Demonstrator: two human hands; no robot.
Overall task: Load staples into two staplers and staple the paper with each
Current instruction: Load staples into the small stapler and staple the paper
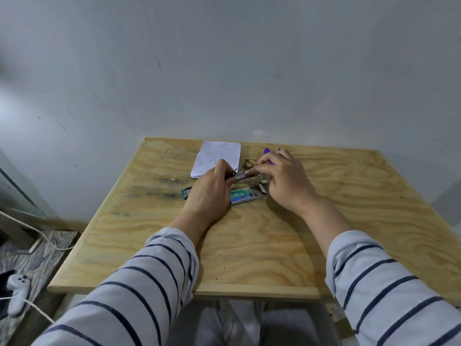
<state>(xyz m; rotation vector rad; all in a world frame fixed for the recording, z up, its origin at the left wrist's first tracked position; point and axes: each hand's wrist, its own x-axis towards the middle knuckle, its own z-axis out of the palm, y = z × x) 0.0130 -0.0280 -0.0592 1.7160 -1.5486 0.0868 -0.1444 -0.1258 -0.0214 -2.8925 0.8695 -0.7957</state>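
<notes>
Both hands meet over the middle of the wooden table (249,245). My left hand (209,193) grips the near end of a small metal stapler (243,175) that is held open. My right hand (284,178) has its fingertips on the stapler's open silver channel; whether staples lie in it I cannot tell. A purple stapler (268,153) shows only partly behind my right hand. A green and blue staple box (247,194), marked No.10, lies below the hands, half slid open. White paper (218,158) lies flat at the table's far edge.
A dark green piece (186,193), perhaps a box part, lies left of my left hand. The wall stands close behind the table. On the floor at left lie a white power strip (16,292) and its cable (37,233).
</notes>
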